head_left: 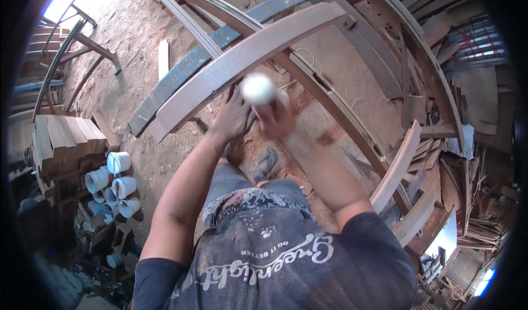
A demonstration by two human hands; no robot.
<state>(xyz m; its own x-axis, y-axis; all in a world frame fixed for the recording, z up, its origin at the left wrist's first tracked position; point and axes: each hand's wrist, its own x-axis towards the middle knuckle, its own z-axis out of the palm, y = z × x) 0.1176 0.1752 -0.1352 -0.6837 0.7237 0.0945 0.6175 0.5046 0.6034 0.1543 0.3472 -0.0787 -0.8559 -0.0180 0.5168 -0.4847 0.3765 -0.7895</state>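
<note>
A long pale wooden board (220,75) lies at an angle in front of me, its curved look partly from the lens. Its near edge is close to my left hand (234,114), whose fingers stretch up beside that edge, slightly apart. Smeared by motion, my right hand (273,115) is wrapped under a white rounded object (258,88); blur hides what kind it is. The two hands are side by side, nearly touching. Part of the board's edge is hidden behind the white object.
A worn blue plank (187,67) and a long grooved wooden beam (341,106) cross beneath the board. White buckets (124,186) and stacked wood blocks (69,137) stand at left. Curved wooden pieces (399,167) lie at right. A sandalled foot (266,162) is on the dusty floor.
</note>
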